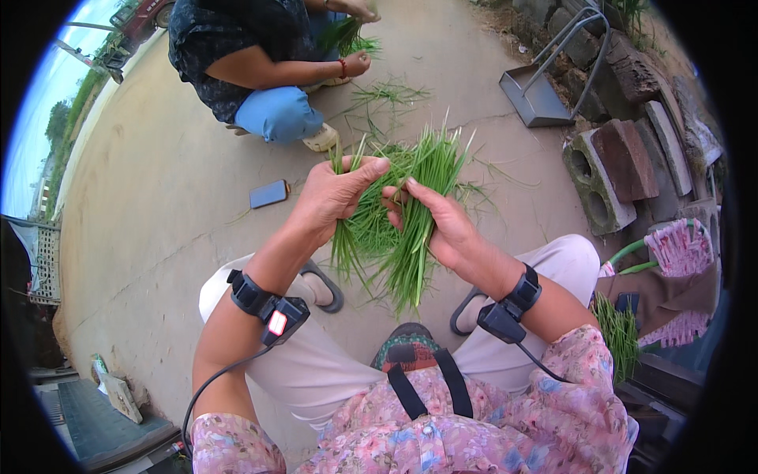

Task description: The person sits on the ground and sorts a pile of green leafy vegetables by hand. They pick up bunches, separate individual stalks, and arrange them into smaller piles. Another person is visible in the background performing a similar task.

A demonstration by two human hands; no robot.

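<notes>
My left hand [337, 192] is closed around a thin bunch of long green leafy stalks [346, 252], with thumb and forefinger pressed together. Just to the right, my right hand [435, 219] holds a thicker bunch of the same grass-like greens [435, 172], its stalks slanting between thumb and fingers. The two hands are close together, fingertips almost meeting. Beneath them a loose heap of greens [376, 219] lies on the concrete ground between my feet, partly hidden by the hands and bunches.
A co-worker [254, 77] squats ahead on the left, holding greens. A phone [269, 194] lies on the concrete. At the right are a metal dustpan [536, 98], hollow blocks [598, 183] and a chair-like frame with pink wrapping [678, 249], beside more greens [616, 338].
</notes>
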